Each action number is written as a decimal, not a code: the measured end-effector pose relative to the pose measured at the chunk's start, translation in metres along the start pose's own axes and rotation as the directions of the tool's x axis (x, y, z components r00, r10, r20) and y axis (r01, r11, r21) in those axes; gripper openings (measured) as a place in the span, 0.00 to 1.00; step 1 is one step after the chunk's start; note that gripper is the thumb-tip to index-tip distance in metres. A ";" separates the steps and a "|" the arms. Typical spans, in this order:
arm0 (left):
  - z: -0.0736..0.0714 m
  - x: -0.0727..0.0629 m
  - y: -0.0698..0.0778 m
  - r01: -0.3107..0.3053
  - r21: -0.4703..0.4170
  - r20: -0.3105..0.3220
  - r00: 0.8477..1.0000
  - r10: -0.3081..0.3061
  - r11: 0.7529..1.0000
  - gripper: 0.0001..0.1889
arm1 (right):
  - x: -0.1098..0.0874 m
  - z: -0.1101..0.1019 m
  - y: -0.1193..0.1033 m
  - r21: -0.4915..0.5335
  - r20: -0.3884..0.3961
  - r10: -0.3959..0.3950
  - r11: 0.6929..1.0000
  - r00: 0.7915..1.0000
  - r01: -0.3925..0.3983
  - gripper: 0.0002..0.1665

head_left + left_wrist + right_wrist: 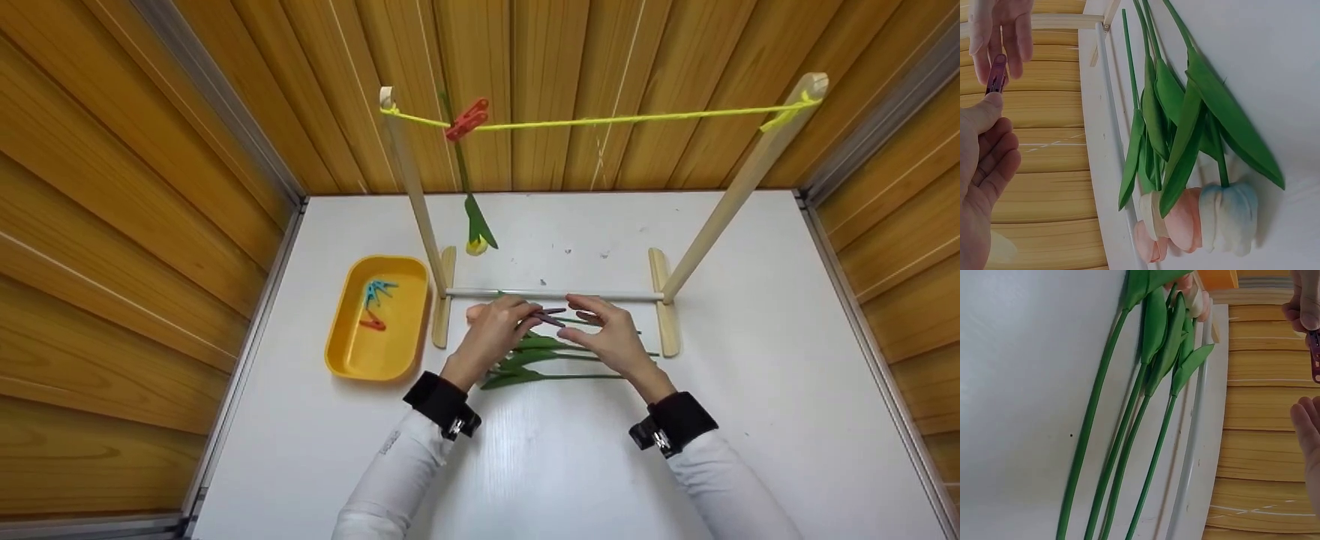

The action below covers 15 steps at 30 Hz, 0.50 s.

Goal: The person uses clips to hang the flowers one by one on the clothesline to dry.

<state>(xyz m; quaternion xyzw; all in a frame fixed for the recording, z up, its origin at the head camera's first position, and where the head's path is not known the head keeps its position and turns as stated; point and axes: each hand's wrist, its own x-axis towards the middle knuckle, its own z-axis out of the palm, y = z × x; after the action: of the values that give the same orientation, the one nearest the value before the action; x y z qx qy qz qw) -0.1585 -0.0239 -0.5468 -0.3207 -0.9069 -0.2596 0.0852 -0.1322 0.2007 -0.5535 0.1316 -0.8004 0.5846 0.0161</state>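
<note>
The purple clip is the weak point: the left hand pinches it between thumb and fingertips, so a careless squeeze could shoot it out and down onto the tulips lying below. The right hand is empty, fingers loosely parted just beside the clip — whether any fingertip brushes it is hard to tell from the head view. The tulips' leaves overlap, so lifting one stem might drag its neighbours along or catch it on the white crossbar. A bump to either wooden post could shake the yellow line and loosen the hanging tulip, which hangs head down from a single red clip. The table is white and slightly glossy, with a few small specks; on its left sits a yellow tray with blue and red pegs. Wood-plank walls rise on three sides, metal strips at the corners.
</note>
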 end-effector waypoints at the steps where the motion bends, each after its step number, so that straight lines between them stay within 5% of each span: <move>1: 0.000 0.000 0.000 -0.002 -0.002 -0.006 1.000 0.002 1.000 0.13 | 0.001 0.001 0.000 -0.051 0.005 -0.048 0.998 0.999 0.048 0.34; 5: 0.000 0.000 -0.001 -0.014 -0.012 -0.030 0.999 0.013 1.000 0.13 | 0.004 0.004 0.000 -0.210 0.040 -0.179 0.960 0.983 0.184 0.35; 15: 0.000 0.003 0.003 -0.015 -0.012 -0.015 1.000 0.015 1.000 0.13 | 0.003 0.003 -0.001 -0.328 0.067 -0.231 0.914 0.971 0.240 0.33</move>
<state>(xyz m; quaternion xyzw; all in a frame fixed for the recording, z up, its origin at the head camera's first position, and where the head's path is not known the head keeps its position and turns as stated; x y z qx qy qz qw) -0.1585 -0.0202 -0.5449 -0.3259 -0.9022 -0.2670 0.0921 -0.1345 0.1970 -0.5531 0.2301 -0.8661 0.4328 0.0975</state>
